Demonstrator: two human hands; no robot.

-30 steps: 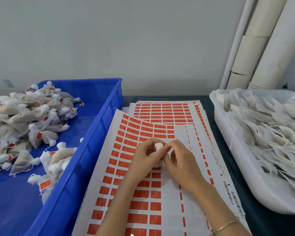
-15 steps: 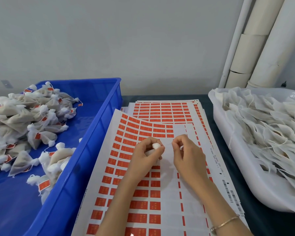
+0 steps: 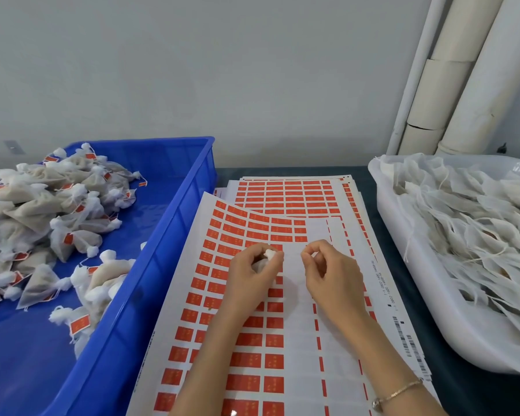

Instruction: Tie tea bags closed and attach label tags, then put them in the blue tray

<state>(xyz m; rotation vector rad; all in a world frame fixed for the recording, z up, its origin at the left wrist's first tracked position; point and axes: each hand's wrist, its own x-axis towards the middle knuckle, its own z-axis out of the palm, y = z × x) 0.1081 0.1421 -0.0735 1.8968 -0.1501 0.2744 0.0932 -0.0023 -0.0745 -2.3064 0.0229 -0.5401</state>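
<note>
The left hand (image 3: 246,277) grips a small white mesh tea bag (image 3: 267,256), its fingers (image 3: 252,250) curled round the body so that most of the bag is hidden in the palm. Only the bunched white neck shows past the fingertips. The bag's long axis runs from the palm up and to the right, with the neck pointing toward the right hand (image 3: 333,274). That hand sits just beside it but apart, thumb and forefinger (image 3: 308,256) pressed tip to tip and the other fingers curled. I cannot tell whether a thread lies in the pinch. Under both sets of fingers is a white sheet of red rectangular label stickers (image 3: 222,295) on the dark counter (image 3: 478,397). Well left of the fingers is the blue plastic tray (image 3: 174,244) of tied, tagged bags (image 3: 42,211). Well right of them a white plastic tub (image 3: 418,280) holds untied bags (image 3: 478,229).
</note>
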